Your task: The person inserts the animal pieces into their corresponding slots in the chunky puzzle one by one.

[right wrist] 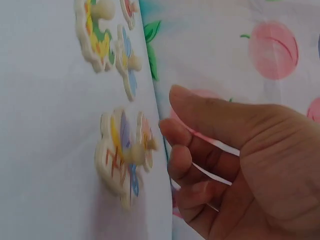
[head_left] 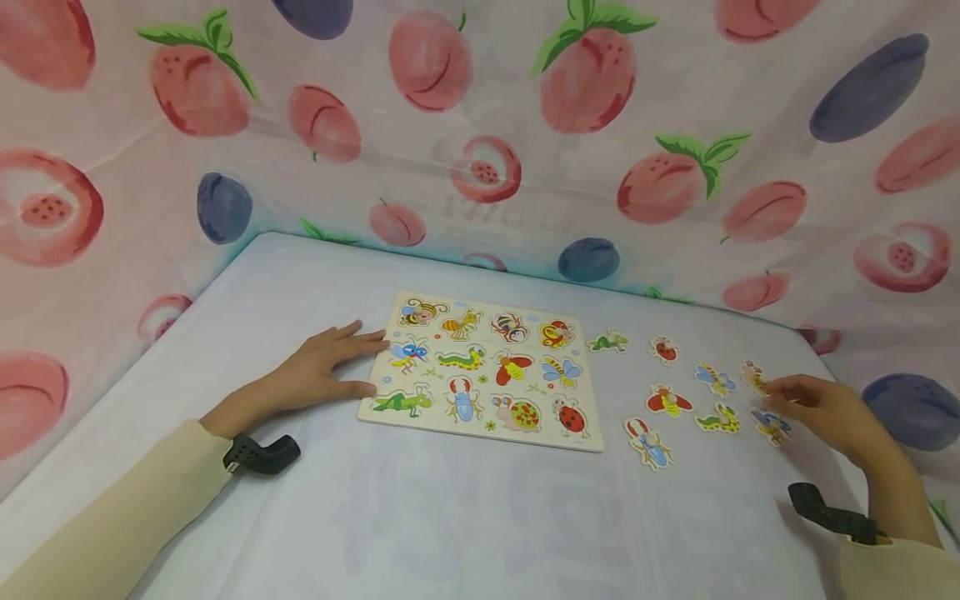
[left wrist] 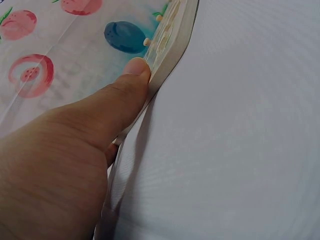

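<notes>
A wooden insect puzzle board [head_left: 435, 383] lies on the table. My left hand [head_left: 318, 367] rests beside it, fingers extended, fingertips touching its left edge. The left thumb [left wrist: 120, 100] lies at the board's edge in the left wrist view. My right hand [head_left: 832, 412] hovers at the far right with loosely bent fingers, holding nothing. Just under its fingertips are a snail piece [head_left: 752, 377] and a mosquito piece [head_left: 772, 427]. In the right wrist view the mosquito piece [right wrist: 112, 162] shows a round knob, and a gap separates it from the fingers.
Between board and right hand lie a grasshopper [head_left: 609, 341], ladybug [head_left: 663, 350], blue-winged insect [head_left: 715, 379], red-winged insect [head_left: 668, 401], caterpillar [head_left: 717, 419] and stag beetle [head_left: 650, 444] piece. Pieces sit in the board's back row. A fruit-print cloth [head_left: 525, 225] hangs behind.
</notes>
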Available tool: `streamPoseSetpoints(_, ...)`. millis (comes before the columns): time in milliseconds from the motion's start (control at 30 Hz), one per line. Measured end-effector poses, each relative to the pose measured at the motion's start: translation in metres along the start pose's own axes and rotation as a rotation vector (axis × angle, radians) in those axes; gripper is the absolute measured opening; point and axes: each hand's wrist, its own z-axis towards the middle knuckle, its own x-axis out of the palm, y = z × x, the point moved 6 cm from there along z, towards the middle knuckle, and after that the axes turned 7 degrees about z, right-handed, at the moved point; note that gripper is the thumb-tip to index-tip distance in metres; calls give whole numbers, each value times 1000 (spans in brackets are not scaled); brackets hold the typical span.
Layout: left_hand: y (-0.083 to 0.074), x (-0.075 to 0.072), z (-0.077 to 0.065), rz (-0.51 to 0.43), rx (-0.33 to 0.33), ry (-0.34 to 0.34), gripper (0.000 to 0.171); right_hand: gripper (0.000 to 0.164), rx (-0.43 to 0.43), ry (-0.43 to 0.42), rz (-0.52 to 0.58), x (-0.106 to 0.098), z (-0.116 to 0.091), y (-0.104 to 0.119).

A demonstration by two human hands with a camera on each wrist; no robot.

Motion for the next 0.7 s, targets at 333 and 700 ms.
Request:
streamPoseSetpoints(333,-3,-1,1,2,3,4,73,65,40,28,72,5,-6,-27)
streamPoseSetpoints(700,-4,-2,0,5,4,0,73,66,41,5,107,15,-7,-53)
